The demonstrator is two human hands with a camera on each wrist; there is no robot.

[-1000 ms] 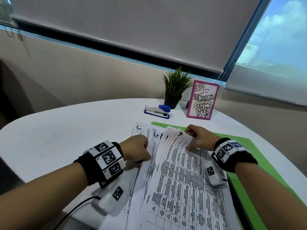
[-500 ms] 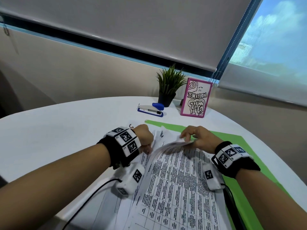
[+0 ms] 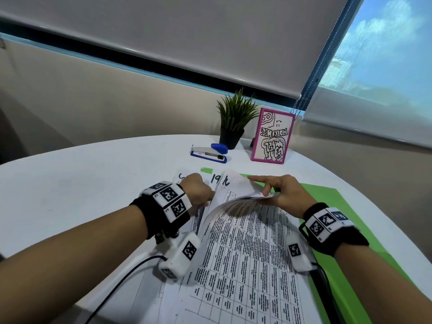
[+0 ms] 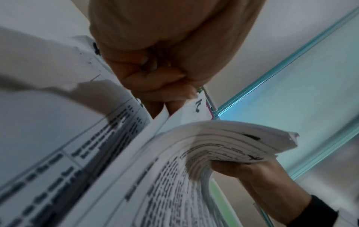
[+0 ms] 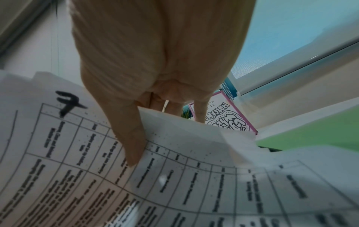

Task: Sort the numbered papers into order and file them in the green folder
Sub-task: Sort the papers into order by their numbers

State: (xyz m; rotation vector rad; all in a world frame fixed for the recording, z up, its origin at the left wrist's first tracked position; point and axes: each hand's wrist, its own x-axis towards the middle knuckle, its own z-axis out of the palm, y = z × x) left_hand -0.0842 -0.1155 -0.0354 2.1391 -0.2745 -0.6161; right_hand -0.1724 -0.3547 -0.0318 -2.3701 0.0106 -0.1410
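A stack of printed table sheets (image 3: 245, 265) with handwritten numbers lies on the green folder (image 3: 327, 199), which shows at the right. My right hand (image 3: 264, 190) grips the far edge of a thick bunch of sheets (image 4: 233, 142) and curls it up and back. Its thumb lies on the top sheet, marked 7 (image 5: 68, 102), with the fingers behind. Lower sheets marked 19 (image 3: 215, 178) and 16 show beneath. My left hand (image 3: 205, 197) is curled at the stack's far left, its fingertips (image 4: 165, 106) pinching a lower sheet's edge.
A blue stapler (image 3: 209, 154), a potted plant (image 3: 233, 122) and a pink-framed drawing (image 3: 272, 136) stand at the back of the white table (image 3: 70, 183). A black cable (image 3: 117, 288) trails from my left wrist. The green folder (image 5: 320, 132) reaches toward the table's right edge.
My right hand has lifted and curled the upper bunch of sheets, uncovering the numbers 19 and 16. My left hand has moved forward to the stack's far edge.
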